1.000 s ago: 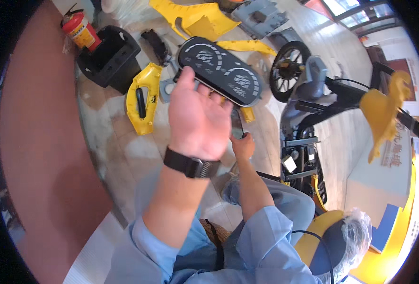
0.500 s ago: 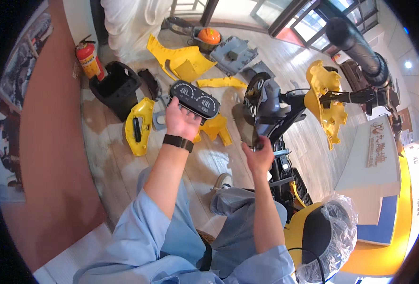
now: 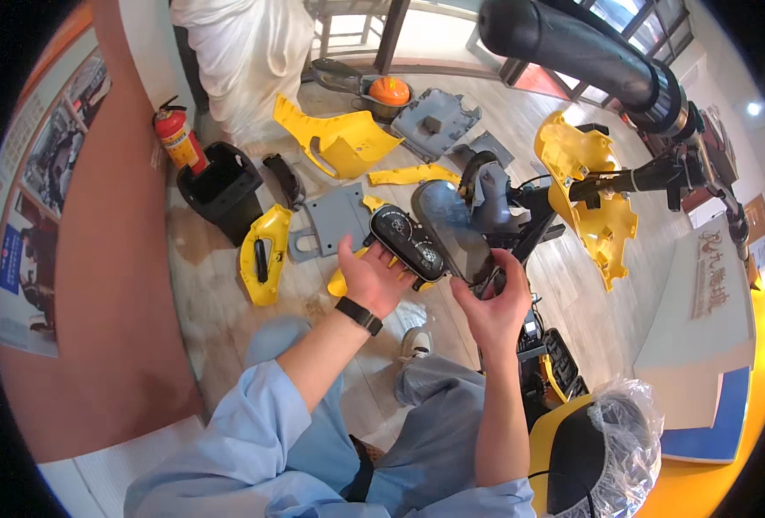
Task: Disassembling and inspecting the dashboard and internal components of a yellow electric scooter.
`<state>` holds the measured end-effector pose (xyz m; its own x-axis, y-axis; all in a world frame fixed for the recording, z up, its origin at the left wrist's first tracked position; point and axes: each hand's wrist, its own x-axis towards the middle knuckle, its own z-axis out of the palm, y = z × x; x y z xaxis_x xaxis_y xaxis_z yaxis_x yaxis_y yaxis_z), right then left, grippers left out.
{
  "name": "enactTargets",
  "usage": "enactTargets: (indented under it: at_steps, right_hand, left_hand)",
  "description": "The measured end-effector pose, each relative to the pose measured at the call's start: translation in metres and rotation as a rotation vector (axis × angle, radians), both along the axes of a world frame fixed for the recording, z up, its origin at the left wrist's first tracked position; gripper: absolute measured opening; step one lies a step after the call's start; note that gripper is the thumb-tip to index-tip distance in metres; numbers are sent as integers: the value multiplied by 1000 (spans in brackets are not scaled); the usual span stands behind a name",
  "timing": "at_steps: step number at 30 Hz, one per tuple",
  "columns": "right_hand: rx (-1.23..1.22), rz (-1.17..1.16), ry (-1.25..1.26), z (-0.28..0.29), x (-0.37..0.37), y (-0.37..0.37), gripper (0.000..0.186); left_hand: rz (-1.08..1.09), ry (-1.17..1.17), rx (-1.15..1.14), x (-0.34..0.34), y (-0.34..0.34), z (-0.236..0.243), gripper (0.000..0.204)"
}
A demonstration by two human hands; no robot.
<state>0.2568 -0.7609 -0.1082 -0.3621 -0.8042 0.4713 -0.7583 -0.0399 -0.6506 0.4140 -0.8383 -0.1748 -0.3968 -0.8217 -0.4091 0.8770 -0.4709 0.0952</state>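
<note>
My left hand [image 3: 374,276] holds a dark oval instrument cluster [image 3: 404,239] from below, palm up, its dial face upward. My right hand [image 3: 495,302] grips the lower end of a glossy dark oval cover [image 3: 452,229], which is raised just to the right of the cluster. Whether the two pieces touch I cannot tell. Beneath them on the floor lie a grey panel [image 3: 331,220] and a yellow part, partly hidden. A yellow elongated piece [image 3: 273,237] lies left of my hands.
A partly stripped two-wheeler with handlebar [image 3: 581,65] and yellow shell [image 3: 585,216] stands right, beside a plastic-wrapped seat [image 3: 594,449]. Black bin [image 3: 218,198], fire extinguisher [image 3: 177,134], yellow panels [image 3: 348,147], grey housing [image 3: 434,121] and orange helmet [image 3: 389,91] are ahead. A wall is left.
My right hand has come up with the dark cover, mostly hidden earlier, now beside the cluster. My left hand has lowered the cluster and moved it rightward. The head view has shifted.
</note>
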Motion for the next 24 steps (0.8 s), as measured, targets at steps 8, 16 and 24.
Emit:
enactTargets:
  at_steps: [8, 16, 24]
  right_hand:
    - [84, 97, -28, -20, -6, -16, 60]
    - [146, 126, -10, -25, -17, -23, 60]
    - [154, 193, -11, -26, -12, -25, 60]
  left_hand:
    - [-19, -77, 40, -21, 6, 2, 77]
    - [7, -16, -46, -20, 3, 0, 74]
    - [-9, 8, -1, -14, 0, 1, 69]
